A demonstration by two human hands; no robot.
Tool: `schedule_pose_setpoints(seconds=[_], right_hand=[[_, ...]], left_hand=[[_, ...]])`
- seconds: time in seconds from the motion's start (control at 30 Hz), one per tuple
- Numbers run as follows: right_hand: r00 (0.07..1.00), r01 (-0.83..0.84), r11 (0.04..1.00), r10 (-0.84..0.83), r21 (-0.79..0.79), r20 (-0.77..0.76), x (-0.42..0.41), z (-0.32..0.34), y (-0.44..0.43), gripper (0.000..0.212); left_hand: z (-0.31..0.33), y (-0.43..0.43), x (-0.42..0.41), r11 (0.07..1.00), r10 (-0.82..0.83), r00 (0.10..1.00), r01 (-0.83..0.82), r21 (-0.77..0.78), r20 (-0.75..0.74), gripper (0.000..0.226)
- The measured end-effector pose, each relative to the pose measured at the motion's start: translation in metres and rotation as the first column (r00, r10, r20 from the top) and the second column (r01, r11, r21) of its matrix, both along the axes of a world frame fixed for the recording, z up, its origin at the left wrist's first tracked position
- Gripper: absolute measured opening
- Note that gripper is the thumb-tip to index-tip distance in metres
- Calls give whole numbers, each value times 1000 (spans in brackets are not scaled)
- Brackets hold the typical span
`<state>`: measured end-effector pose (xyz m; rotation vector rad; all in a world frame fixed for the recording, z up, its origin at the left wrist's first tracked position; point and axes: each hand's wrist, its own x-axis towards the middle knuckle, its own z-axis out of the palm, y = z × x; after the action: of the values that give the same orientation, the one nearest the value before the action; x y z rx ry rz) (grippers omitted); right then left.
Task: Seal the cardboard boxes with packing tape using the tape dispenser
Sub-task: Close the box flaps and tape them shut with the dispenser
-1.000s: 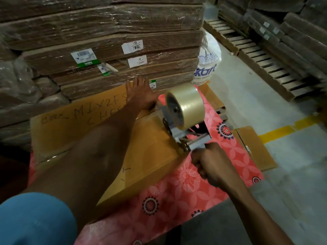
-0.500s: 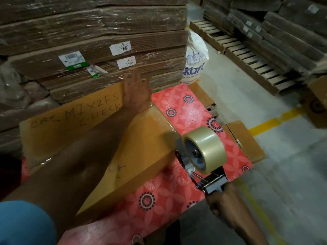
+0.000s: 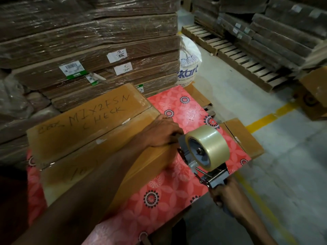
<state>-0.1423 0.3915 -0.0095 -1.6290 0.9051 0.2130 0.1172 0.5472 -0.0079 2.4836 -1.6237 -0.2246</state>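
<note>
Finishing a strip is the step we judge to be in hand. The box [image 3: 92, 138] lies flat on the red flowered surface [image 3: 177, 188], and a glossy band of tape runs along its top seam towards the right end. The dispenser [image 3: 203, 161] hangs just beside that end, off the box and over the surface, its roll [image 3: 210, 147] facing us.

Our left hand [image 3: 162, 133] rests on the box's right end, fingers [image 3: 174, 137] bent down over the edge, close to the dispenser's front. Our right hand [image 3: 224, 193] is closed round the dispenser's handle.

Next, we think, the tape has to be carried down the end face and cut. That calls for tilting the dispenser so its blade bites, with the left hand pinning the tail flat.

Much is hard to read. We cannot see the clear strand between roll and box in this dim light. We cannot tell whether the left fingers pinch tape or only press cardboard. The end face sits behind the hand, the left forearm covers the box's near side, and the handle is buried in the right fist.

Wrapped stacks [image 3: 88, 50] of flat cardboard stand behind the box, with a white sack [image 3: 189, 64] and pallets [image 3: 238, 55] further right.
</note>
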Motion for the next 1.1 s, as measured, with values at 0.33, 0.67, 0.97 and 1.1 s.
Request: schedule_pose_setpoints(seconds=[0.33, 0.67, 0.97, 1.1], right_hand=[[994, -12, 996, 2, 87, 112, 7, -11, 14, 17], [892, 447, 766, -417, 462, -173, -10, -90, 10, 14], [992, 91, 860, -120, -502, -25, 26, -123, -58, 27], [981, -126, 834, 24, -538, -191, 54, -143, -73, 60]], left_hand=[[-2, 2, -4, 988, 62, 992, -77, -135, -112, 43], [0, -2, -7, 992, 118, 991, -114, -56, 61, 55], [-9, -23, -38, 968, 244, 966, -237, -86, 86, 35], [-18, -20, -50, 975, 207, 970, -194, -109, 125, 34]])
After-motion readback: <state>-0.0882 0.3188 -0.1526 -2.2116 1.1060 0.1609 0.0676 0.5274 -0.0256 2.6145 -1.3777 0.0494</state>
